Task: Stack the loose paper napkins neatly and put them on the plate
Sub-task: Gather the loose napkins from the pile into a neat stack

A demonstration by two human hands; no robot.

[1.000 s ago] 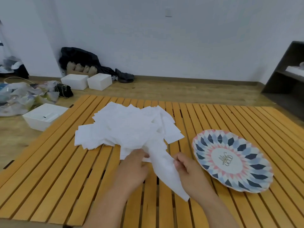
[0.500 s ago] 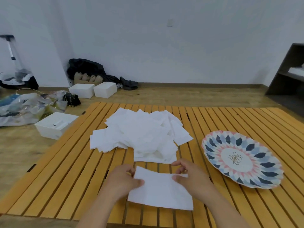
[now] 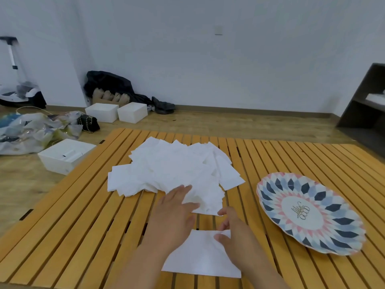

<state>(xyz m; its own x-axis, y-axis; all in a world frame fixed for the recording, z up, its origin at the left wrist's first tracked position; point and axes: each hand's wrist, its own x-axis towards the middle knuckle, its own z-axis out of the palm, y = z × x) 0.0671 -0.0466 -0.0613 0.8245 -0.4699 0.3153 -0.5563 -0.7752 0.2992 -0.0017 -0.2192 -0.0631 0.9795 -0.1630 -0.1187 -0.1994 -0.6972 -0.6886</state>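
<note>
Lowest in the frame, near the bottom centre, a single white napkin (image 3: 203, 258) lies flat on the slatted wooden counter (image 3: 83, 236). It looks set apart from the rest as the base of a new stack, squared to the person's body so later sheets can be laid on it edge to edge.

The right hand (image 3: 235, 236) rests on this napkin's upper right corner. Its fingers are loosely curled and its fingertips (image 3: 218, 237) press the paper down, probably to keep the light sheet from sliding; it pins the sheet and does not clasp it.

Just left of it and a little higher, the left hand (image 3: 173, 213) reaches forward, open and flat with fingers spread. Its fingertips (image 3: 187, 187) touch the near edge of the loose pile of napkins (image 3: 173, 170), likely to draw off the next sheet. Whether a sheet is already pinched under the thumb cannot be told; nothing is lifted.

The pile sprawls across the middle of the frame, many sheets overlapping at odd angles, so most of the stacking is not yet done.

At the right of the frame, well apart from both hands, the patterned plate (image 3: 270, 197) sits on the counter with no napkins on it.
</note>
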